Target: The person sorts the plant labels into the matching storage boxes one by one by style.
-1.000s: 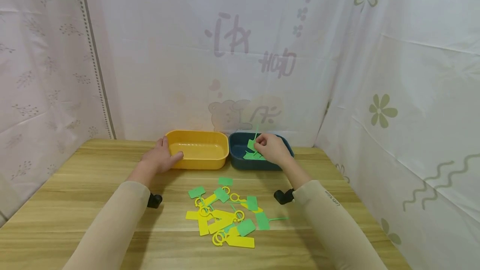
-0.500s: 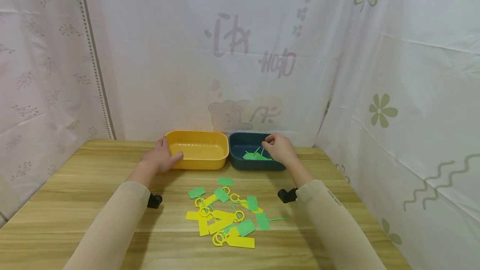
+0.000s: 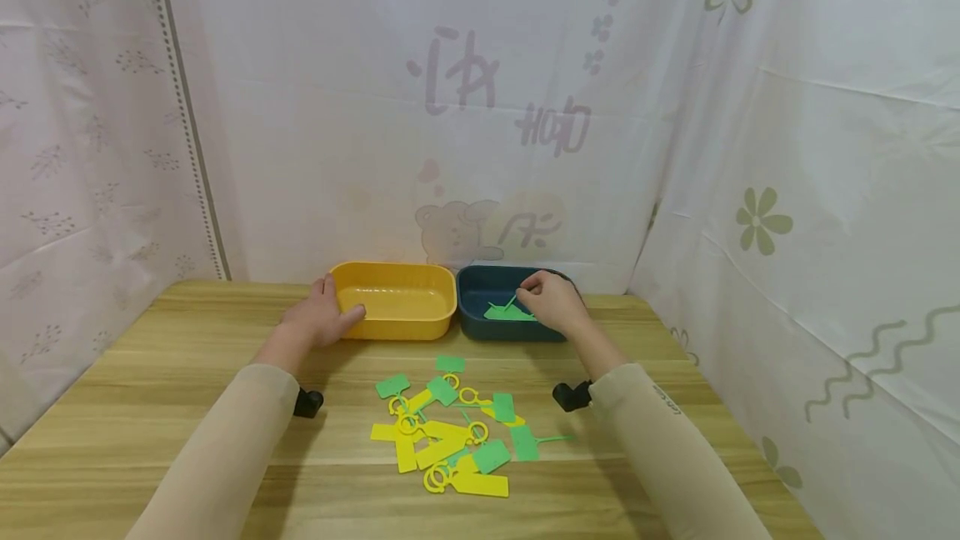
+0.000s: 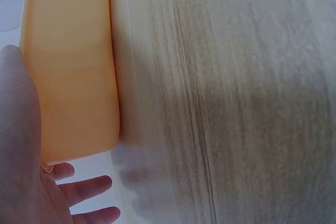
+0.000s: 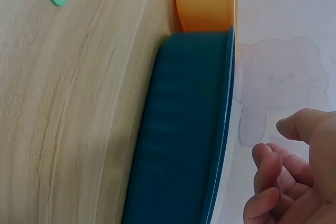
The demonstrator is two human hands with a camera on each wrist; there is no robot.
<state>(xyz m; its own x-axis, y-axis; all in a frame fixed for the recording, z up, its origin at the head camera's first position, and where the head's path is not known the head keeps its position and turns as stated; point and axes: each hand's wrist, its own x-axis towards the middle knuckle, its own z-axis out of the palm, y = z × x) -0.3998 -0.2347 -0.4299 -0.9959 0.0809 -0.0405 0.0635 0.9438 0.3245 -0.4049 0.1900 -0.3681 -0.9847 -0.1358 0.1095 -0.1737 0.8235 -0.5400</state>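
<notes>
My left hand (image 3: 318, 315) rests on the left end of an orange-yellow plastic bin (image 3: 401, 329). Its thumb lies over the front rim, and in the left wrist view its straight fingers (image 4: 86, 190) spread past the end wall. Over a dark blue bin (image 3: 510, 331) hovers my right hand (image 3: 555, 302), its fingertips right at the upright stem of a green tag. The right wrist view shows thumb and fingers apart and loosely bent, nothing between them. Several green tags (image 3: 506, 313) lie in the blue bin.
In front of the bins, a loose pile mixes yellow ringed tags (image 3: 480, 485) with green stemmed tags (image 3: 491, 457) on the wooden table (image 3: 337, 490). Both bins stand side by side near a pale printed curtain (image 3: 322, 107). Black wrist mounts (image 3: 572, 396) jut from the sleeves.
My right hand has let go of a green tag into the blue bin, drawn back right, then moved slightly left again. My left hand has stayed in place.
</notes>
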